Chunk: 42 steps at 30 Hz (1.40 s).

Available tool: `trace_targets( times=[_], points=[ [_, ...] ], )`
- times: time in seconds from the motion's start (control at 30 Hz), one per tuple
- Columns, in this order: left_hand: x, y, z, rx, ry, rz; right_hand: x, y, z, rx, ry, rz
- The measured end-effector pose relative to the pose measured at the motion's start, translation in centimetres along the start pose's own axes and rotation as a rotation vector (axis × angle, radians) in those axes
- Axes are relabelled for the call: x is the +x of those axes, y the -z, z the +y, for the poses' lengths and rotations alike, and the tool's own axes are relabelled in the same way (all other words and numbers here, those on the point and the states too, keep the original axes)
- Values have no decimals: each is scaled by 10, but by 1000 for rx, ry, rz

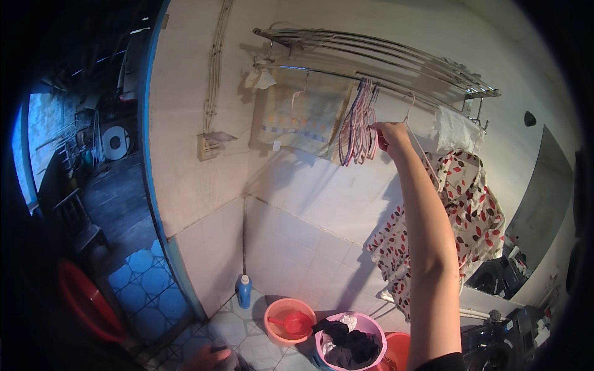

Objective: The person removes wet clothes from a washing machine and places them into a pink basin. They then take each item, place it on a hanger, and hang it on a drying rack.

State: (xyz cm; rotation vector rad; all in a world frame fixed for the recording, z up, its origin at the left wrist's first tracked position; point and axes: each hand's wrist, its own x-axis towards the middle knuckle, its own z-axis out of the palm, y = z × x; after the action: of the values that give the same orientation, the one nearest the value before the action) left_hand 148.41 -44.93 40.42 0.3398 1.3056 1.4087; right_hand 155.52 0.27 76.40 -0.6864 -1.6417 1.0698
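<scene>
My right hand (392, 136) is raised to a bunch of pink and purple clothes hangers (358, 125) on the rack's lower rail. Its thumb and fingertips pinch the right edge of the bunch. Just right of that hand, a single pale pink hanger (410, 109) hangs from the rail. Behind my forearm hangs a white garment printed with red and dark leaves (478, 204). Low in the picture, my left hand (213, 358) is partly visible and blurred beside something greyish; whether it grips this is unclear.
A metal wall rack (380, 46) holds a pale towel (297, 125). On the tiled floor stand a blue bottle (244, 292), an orange basin with a red dipper (278, 336), a pink basin of dark laundry (383, 345) and a red basin (400, 348). A blue-framed doorway (147, 139) is left.
</scene>
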Motion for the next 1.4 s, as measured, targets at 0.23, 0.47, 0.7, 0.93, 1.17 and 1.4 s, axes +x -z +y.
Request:
trace_targets(
  times=[0.23,0.47,0.7,0.93,1.17,1.4],
  points=[
    [-15,2,-12,-143,-130,24,3,3,0,69,90,-68],
    [-28,-1,-6,-241,-97,-110,16,33,-18,-203,-27,-107],
    [-32,-8,-21,-208,-210,-60,12,39,-30,-684,38,-114],
    [-31,-10,-25,-197,-135,-40,12,42,-19,0,-138,-139],
    [-36,-5,-29,-182,-100,13,14,36,-19,-324,150,-97],
    [-27,-2,-29,-20,35,191,0,79,-39,-47,62,-98]
  ],
)
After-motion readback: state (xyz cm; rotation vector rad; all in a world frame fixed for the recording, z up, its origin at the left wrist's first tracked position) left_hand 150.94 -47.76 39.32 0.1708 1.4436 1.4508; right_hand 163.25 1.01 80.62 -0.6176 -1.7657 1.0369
